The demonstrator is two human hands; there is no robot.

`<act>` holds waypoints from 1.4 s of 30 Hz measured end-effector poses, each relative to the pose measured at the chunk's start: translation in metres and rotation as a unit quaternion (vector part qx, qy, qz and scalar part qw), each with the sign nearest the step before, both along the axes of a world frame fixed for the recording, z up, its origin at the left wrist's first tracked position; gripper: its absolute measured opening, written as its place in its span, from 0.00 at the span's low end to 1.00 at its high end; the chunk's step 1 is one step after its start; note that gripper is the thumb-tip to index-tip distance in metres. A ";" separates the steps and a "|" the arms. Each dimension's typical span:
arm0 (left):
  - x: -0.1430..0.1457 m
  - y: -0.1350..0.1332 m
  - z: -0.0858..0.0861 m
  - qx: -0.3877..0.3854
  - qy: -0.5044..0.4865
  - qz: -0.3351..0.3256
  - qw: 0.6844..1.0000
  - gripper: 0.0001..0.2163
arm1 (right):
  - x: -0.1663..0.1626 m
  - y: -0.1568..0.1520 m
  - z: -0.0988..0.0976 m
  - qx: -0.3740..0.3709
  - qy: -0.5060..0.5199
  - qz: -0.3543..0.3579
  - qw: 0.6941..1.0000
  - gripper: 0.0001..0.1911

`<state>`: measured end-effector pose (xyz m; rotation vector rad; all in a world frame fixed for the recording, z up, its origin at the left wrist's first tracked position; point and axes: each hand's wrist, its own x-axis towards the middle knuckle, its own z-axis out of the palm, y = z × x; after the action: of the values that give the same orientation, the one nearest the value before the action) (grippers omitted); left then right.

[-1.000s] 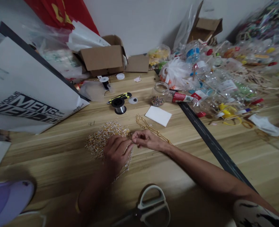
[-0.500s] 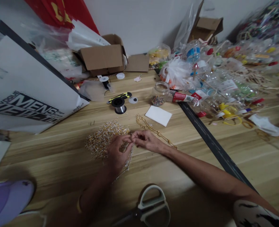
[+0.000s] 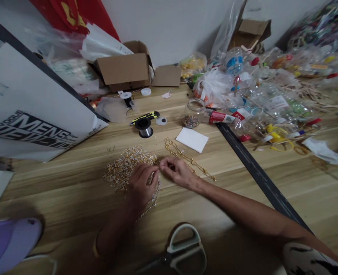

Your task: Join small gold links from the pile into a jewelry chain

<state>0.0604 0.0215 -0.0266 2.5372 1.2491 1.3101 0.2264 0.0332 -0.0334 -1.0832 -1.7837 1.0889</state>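
My left hand (image 3: 142,185) is closed in a pinch, thumb against forefinger, at the right edge of a loose pile of small gold and clear beaded pieces (image 3: 121,170). From its fingertips a silver beaded chain (image 3: 155,198) hangs down and trails on the wooden surface. Just to the right, my right hand (image 3: 179,172) pinches too, its fingertips close to the left ones with a small gap. Whatever it holds is too small to make out. Beside and partly behind the right hand lies a gold chain (image 3: 190,158).
White-handled scissors (image 3: 183,248) lie near me. Beyond the hands are a wire spool (image 3: 145,128), a yellow-black cutter (image 3: 148,116), a white card (image 3: 192,140) and a bead jar (image 3: 191,118). Plastic bottles (image 3: 272,103) crowd the right; a white printed bag (image 3: 37,107) stands left.
My fingertips, touching before, are now slightly apart. The left hand still has the silver chain hanging from it; the surroundings look the same.
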 end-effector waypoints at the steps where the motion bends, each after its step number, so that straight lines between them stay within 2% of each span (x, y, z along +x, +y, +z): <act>1: -0.001 0.000 -0.001 -0.001 0.003 -0.005 1.000 0.06 | 0.000 0.000 0.001 0.000 -0.005 0.002 1.000 0.06; 11: -0.002 0.002 -0.007 0.009 0.006 0.008 1.000 0.05 | -0.001 -0.001 0.002 -0.005 0.000 0.016 1.000 0.08; 19: -0.002 0.002 -0.003 0.035 0.019 0.045 0.998 0.17 | 0.000 0.000 0.001 -0.063 0.054 0.024 0.996 0.09; 23: -0.001 0.000 0.000 0.070 0.010 0.081 0.994 0.12 | -0.001 -0.001 -0.001 -0.073 0.066 0.025 0.995 0.10; 27: -0.001 0.000 -0.001 0.055 0.013 0.072 0.996 0.06 | -0.001 -0.001 -0.002 -0.064 0.066 0.021 0.996 0.10; 35: -0.002 0.003 -0.004 -0.019 0.010 0.046 0.999 0.04 | 0.000 0.000 0.001 -0.050 0.044 0.024 0.998 0.09; 42: -0.003 0.003 -0.003 -0.007 0.018 0.038 0.999 0.04 | 0.000 0.000 0.002 -0.056 0.032 0.027 0.998 0.10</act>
<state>0.0579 0.0249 -0.0298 2.5386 1.3681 1.2699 0.2268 0.0329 -0.0315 -1.0595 -1.7284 1.2543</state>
